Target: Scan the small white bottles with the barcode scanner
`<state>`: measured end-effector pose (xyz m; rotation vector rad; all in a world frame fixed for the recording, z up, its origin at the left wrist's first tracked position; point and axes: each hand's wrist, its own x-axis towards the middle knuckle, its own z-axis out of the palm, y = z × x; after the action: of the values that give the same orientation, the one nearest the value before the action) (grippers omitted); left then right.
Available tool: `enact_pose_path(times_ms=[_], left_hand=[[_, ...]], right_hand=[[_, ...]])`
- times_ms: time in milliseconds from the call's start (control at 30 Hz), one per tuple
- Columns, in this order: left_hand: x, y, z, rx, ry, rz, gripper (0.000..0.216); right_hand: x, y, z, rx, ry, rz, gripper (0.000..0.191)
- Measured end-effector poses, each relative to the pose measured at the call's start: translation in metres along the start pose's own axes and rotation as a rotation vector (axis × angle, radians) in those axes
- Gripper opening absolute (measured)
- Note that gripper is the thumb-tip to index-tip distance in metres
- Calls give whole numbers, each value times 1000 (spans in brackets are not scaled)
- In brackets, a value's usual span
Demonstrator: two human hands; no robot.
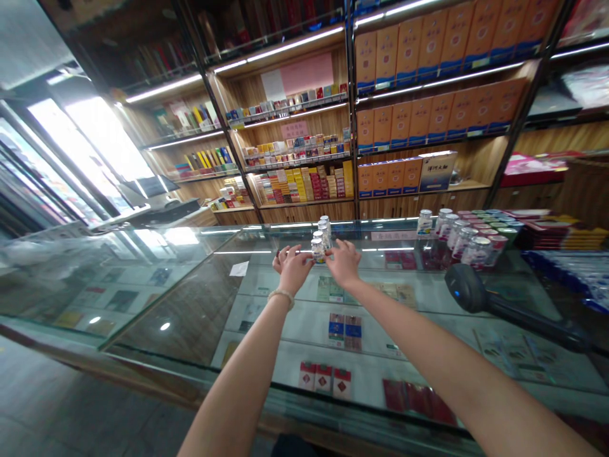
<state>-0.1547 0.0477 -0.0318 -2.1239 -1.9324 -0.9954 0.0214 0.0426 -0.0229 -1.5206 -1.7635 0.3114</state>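
Note:
A short row of small white lidded jars stands on the glass counter, running away from me. At its near end is a small white jar [317, 251], held from both sides by my fingertips. My left hand [292, 266], with a beaded bracelet at the wrist, touches the jar's left side with thumb and finger, its other fingers curled. From the right, my right hand [344, 261] presses its fingertips to the same jar. Just behind stand more of these white jars [325, 227], upright and close together. The exact finger contact is too small to see fully.
On the counter's right stand more white jars [462, 238], rows of coloured cans [507, 223], and stacked packs [580, 238]. A black handheld scanner [469, 289] lies nearer me. Cigarette packs [323, 379] sit under the glass counter top [185, 317]. Stocked shelves line the wall.

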Motion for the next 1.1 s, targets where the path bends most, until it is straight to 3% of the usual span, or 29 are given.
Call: enact_pose_path(times_ms=[633, 967, 1100], left_hand=[[3, 1, 1, 55, -9, -36, 22], [-1, 9, -5, 88, 10, -83, 24], [-6, 20, -16, 133, 74, -139, 44]], right_hand=[[4, 0, 2, -35, -63, 42, 22], [2, 0, 0, -17, -34, 64, 25], [-2, 2, -1, -18, 8, 105, 40]])
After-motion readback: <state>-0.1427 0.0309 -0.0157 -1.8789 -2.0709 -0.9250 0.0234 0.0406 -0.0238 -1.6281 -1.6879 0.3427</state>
